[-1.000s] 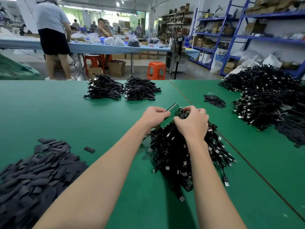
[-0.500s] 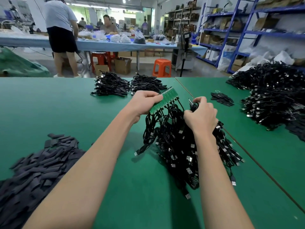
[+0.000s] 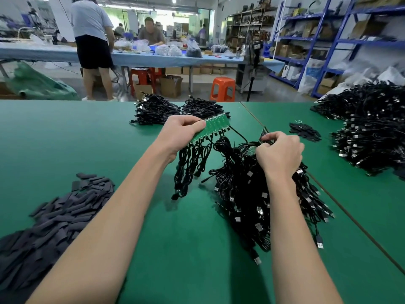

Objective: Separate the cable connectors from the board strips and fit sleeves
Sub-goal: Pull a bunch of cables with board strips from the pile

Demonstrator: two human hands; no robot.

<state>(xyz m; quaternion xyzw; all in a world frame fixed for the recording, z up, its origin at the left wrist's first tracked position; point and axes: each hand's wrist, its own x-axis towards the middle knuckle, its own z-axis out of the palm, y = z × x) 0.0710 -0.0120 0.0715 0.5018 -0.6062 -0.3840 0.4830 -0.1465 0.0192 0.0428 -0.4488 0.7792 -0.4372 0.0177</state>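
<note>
On my far left sits the heap of dark sleeves [image 3: 43, 229], loose on the green table [image 3: 65, 137] and, as far as I can see, none fitted yet. Next, my left hand [image 3: 182, 133] pinches one end of a green board strip [image 3: 211, 128] lifted clear of the table, its row of black cables [image 3: 192, 163] hanging below, all seemingly attached. Right of that, my right hand [image 3: 279, 154] curls over the main cable bundle [image 3: 263, 194], fingers closed on what looks like a second strip's edge; I can't tell exactly what it grips. Further right lie big piles of cables [image 3: 368, 132], finished or waiting I can't say. I judge separation is only starting on this strip; sleeving remains.
</note>
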